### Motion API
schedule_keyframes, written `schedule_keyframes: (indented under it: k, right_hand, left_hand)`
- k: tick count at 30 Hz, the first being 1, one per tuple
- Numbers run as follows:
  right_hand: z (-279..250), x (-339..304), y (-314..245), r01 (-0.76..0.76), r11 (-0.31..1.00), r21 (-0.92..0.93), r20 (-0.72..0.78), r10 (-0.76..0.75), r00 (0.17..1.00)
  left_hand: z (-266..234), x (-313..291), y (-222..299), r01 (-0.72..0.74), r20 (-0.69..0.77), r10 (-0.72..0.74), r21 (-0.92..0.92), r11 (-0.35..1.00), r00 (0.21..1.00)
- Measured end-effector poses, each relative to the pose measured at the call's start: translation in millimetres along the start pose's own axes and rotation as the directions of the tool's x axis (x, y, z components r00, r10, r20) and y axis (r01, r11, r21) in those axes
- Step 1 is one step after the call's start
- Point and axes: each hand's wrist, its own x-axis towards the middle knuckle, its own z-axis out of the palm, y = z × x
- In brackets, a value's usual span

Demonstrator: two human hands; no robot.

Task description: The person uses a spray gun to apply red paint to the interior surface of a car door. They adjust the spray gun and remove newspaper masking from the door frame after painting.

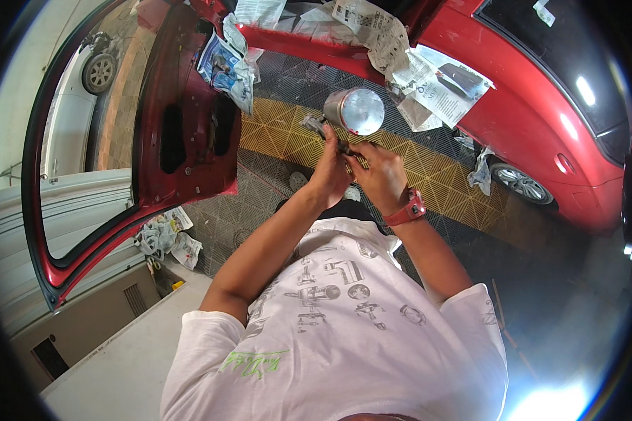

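Note:
In front of my body I hold a paint spray gun with a round silvery metal cup [362, 111] on top. My left hand [331, 173] is wrapped around the gun's handle, its thumb pointing up beside the metal gun head [314, 125]. Close against it, my right hand [380, 175] has its fingers closed in a pinch on the rear of the gun, below the cup. Exactly which small part the right fingertips grip is hidden. A red watch [409, 208] is strapped on the right wrist.
An open red car door [189, 151] stands at left. The red car body [519, 84] fills the right, newspaper sheets [446, 81] masking its door opening. Crumpled paper [228, 67] hangs near the door. Below lies a grey and yellow tiled floor [277, 130]; more newspaper [167, 235] lies at left.

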Motion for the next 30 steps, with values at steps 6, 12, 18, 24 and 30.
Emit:
schedule_keyframes:
  k: [6, 12, 18, 24, 30]
  right_hand:
    - [2, -2, 8, -0.03, 1.0, 0.008, 0.039, 0.029, 0.999]
    - [10, -13, 10, -0.092, 0.994, 0.054, -0.013, 0.093, 0.996]
    - [8, -13, 14, -0.111, 0.992, 0.057, 0.012, 0.111, 0.994]
    - [9, -11, 20, -0.104, 0.992, 0.069, -0.029, 0.106, 0.994]
    - [9, -8, 26, -0.103, 0.993, 0.05, -0.036, 0.105, 0.994]
  left_hand:
    - [9, -9, -1, -0.014, -0.042, 0.013, -0.027, 1.0, 0.999]
    - [5, -9, -9, 0.014, -0.037, -0.019, -0.13, 0.991, 0.999]
    - [6, -8, -18, 0.016, -0.093, -0.029, -0.135, 0.991, 0.995]
    - [12, -1, -24, -0.016, -0.141, -0.005, -0.144, 0.989, 0.99]
    - [10, 10, -28, 0.005, -0.118, -0.023, -0.151, 0.988, 0.993]
